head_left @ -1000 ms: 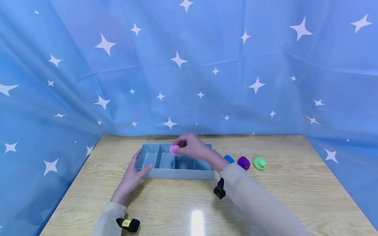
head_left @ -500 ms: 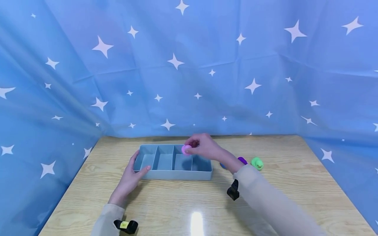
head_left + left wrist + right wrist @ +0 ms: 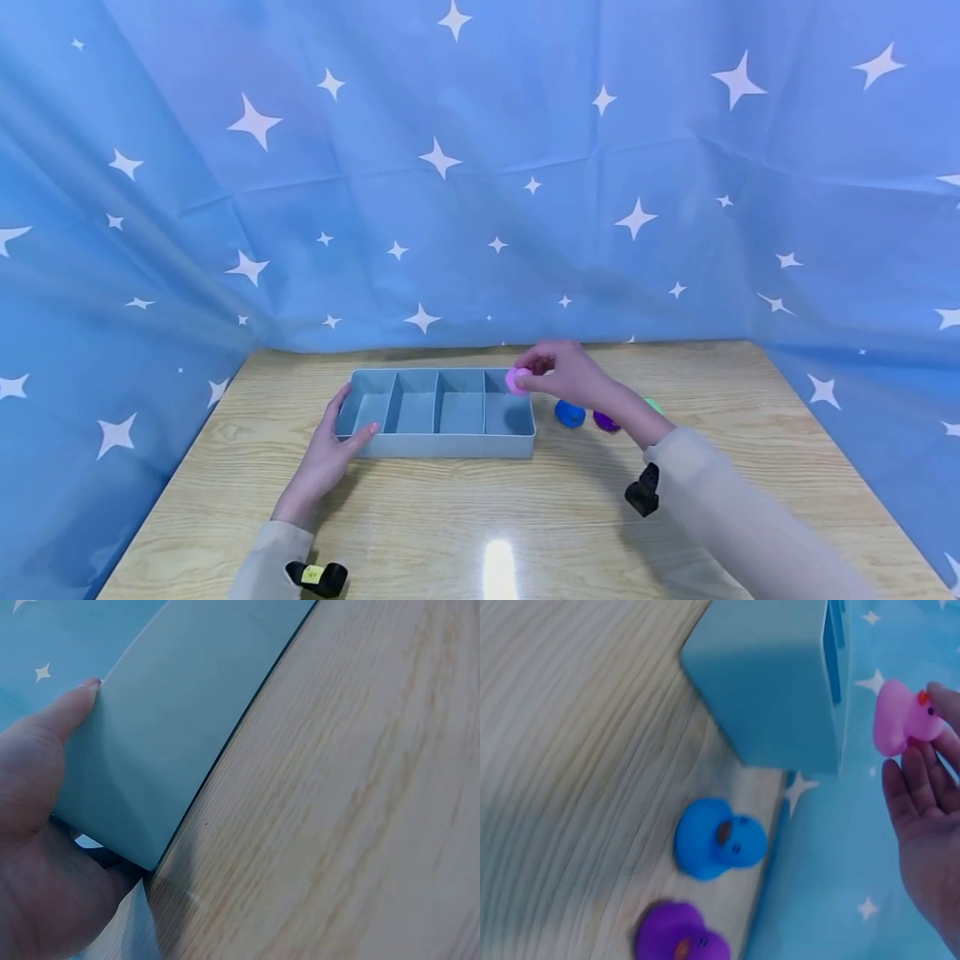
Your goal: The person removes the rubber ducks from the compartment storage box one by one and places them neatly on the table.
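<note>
My right hand (image 3: 576, 377) pinches a pink rubber duck (image 3: 897, 724) between thumb and fingertips. In the head view the duck hangs over the rightmost section of a blue-grey divided box (image 3: 442, 447). My left hand (image 3: 328, 457) grips the box's left end, thumb at the front rim and the other fingers along the end wall, partly hidden. The left wrist view shows that thumb (image 3: 71, 712) at the rim. All of the box's sections in the head view hold nothing.
Right of the box, a blue rubber duck (image 3: 570, 414) and a purple one (image 3: 676, 934) stand on the wooden table (image 3: 420, 525). A green duck (image 3: 653, 405) is mostly hidden behind the right forearm. A starry blue curtain (image 3: 360, 275) hangs behind.
My right hand has carried the pink duck rightward across the box, from the second section to the rightmost one. My left hand keeps its hold on the box's left end.
</note>
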Demonstrator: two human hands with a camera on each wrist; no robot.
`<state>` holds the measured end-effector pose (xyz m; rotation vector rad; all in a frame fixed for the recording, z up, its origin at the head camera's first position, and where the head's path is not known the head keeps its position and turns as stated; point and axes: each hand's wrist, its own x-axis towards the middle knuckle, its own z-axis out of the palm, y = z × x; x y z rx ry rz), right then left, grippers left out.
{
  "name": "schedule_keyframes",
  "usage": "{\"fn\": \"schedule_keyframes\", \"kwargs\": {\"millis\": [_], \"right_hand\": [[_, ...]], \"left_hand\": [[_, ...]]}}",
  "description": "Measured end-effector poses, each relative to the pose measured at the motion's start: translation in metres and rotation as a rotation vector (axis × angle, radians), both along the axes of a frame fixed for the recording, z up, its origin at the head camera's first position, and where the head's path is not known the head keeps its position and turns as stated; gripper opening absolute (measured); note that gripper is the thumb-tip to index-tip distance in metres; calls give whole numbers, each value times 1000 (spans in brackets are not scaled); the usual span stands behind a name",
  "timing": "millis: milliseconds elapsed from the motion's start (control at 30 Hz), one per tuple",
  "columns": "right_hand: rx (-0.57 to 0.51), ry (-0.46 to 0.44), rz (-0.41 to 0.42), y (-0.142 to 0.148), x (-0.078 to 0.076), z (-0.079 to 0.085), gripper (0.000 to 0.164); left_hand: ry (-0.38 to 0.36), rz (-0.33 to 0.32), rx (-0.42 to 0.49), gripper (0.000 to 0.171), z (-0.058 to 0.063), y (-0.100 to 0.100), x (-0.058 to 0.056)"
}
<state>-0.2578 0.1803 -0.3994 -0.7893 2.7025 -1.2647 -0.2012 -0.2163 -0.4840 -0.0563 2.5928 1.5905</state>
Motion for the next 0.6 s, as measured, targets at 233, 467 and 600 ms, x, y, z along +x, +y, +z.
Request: {"fn": "schedule_keyframes", "kwargs": {"millis": [233, 467, 600], "right_hand": [[1, 29, -57, 26, 8, -1, 20], [17, 24, -126, 55, 18, -8, 21], [7, 16, -153, 70, 21, -11, 22]], "left_hand": [[3, 6, 4, 92, -1, -1, 0], [7, 8, -9, 90, -3, 2, -1], [8, 6, -10, 90, -2, 2, -1]]}}
